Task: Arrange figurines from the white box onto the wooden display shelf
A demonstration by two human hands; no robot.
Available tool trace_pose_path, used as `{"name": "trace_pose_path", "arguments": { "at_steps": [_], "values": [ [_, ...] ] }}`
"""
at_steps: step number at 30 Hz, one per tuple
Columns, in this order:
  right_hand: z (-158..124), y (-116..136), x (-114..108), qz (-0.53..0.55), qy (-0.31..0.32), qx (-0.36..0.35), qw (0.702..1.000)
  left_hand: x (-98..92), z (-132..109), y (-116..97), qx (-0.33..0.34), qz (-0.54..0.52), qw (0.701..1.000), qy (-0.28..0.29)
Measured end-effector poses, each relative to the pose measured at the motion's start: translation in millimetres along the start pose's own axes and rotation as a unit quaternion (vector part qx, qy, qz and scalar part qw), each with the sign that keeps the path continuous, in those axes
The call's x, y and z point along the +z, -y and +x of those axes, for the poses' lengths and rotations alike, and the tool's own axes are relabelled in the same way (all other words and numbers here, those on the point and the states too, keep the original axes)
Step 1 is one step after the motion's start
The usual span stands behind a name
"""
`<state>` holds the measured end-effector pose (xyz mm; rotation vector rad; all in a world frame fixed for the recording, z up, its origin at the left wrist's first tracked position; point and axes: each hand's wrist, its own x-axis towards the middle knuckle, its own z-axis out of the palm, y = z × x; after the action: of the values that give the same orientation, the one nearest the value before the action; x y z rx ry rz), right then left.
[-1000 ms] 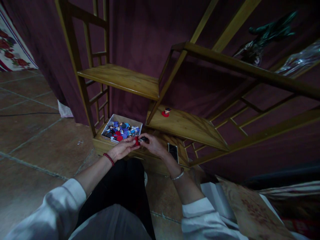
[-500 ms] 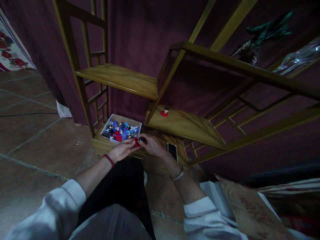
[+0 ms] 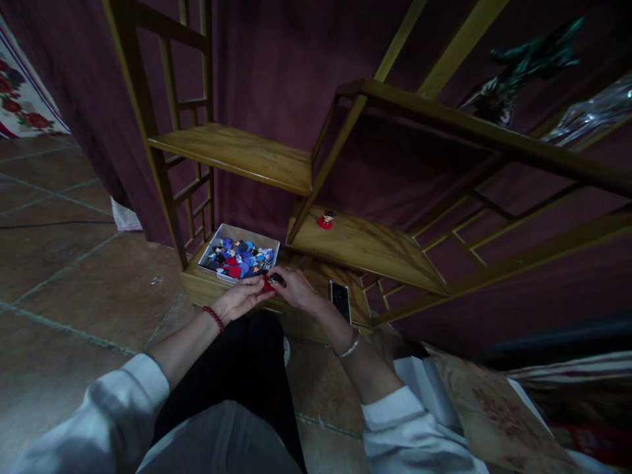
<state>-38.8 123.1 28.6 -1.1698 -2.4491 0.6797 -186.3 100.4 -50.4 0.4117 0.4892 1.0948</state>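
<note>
Nearest me, a small figurine point(image 3: 276, 278) in both hands. I judge it light, stiff, smooth, its thin parts perhaps fragile; best held by the red base point(image 3: 267, 284). Left hand point(image 3: 239, 298): fingertips pinch that base. Right hand point(image 3: 296, 288): fingers curl round the dark top. Figurine sits between both, by the box point(image 3: 253, 236). Beyond: second figurine point(image 3: 326, 220), upright on shelf point(image 3: 375, 249).
</note>
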Motion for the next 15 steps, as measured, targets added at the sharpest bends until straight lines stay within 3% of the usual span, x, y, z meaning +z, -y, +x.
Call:
{"name": "trace_pose_path", "arguments": {
  "at_steps": [7,15],
  "values": [
    [7,-4,4,-0.015,-0.004,-0.06,0.998,-1.4,-3,4,0.015,-0.06,0.998,-0.009],
    [3,-3,11,0.067,-0.039,-0.05,0.996,-0.3,-9,-2,0.001,-0.072,0.997,-0.032]
  ]
}}
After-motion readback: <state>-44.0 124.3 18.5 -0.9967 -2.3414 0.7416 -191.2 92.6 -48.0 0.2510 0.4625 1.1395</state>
